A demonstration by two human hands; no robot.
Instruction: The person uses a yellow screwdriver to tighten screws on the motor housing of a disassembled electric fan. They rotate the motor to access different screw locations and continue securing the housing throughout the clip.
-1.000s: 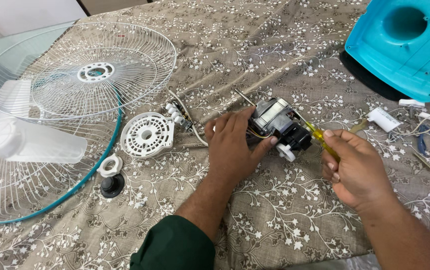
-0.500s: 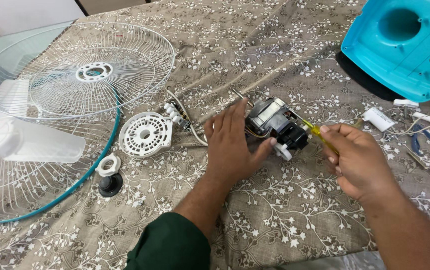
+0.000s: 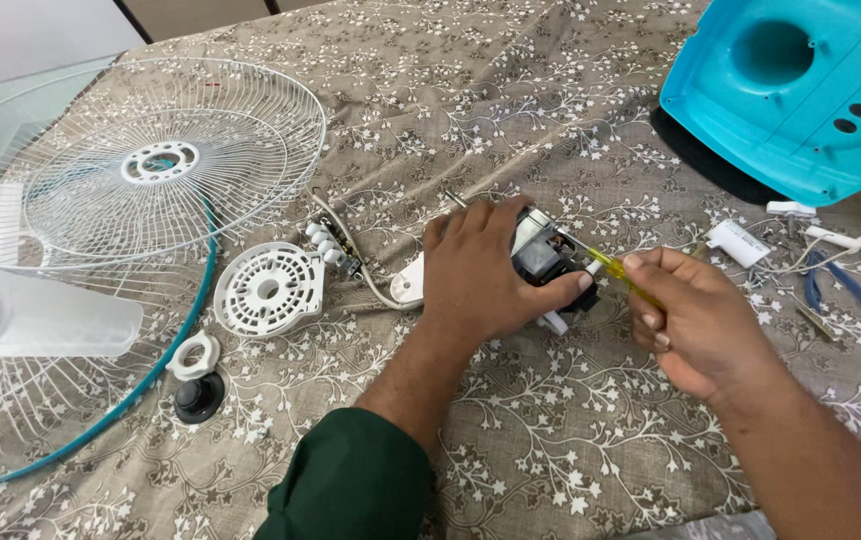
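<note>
The left hand [image 3: 486, 275] lies flat on top of a small fan motor [image 3: 543, 252], with its fingers curled over the dark metal block and the thumb pressed against its side. The motor sits near the middle of the tablecloth [image 3: 571, 440], a soft brown cloth with little white flowers and twigs all over it. The right hand [image 3: 696, 320] is closed in a loose fist around a screwdriver [image 3: 619, 275] with a see-through yellow handle, and the thin tip touches the motor. A white cord [image 3: 351, 255] bends away from the motor toward a round white plastic cover [image 3: 269, 288] full of small slots. Near the left edge rest two round wire fan guards [image 3: 166, 165], made of thin white wires, one with a teal ring. A cloudy clear fan blade [image 3: 41, 320] lies on them. A small white nut [image 3: 194, 355] and a black knob [image 3: 198, 397] sit just beside the cover. A smooth bright blue plastic shell [image 3: 801, 90] with a big round hole sits at the far right corner. Blue-handled pliers [image 3: 831, 280] lie by the right edge.
</note>
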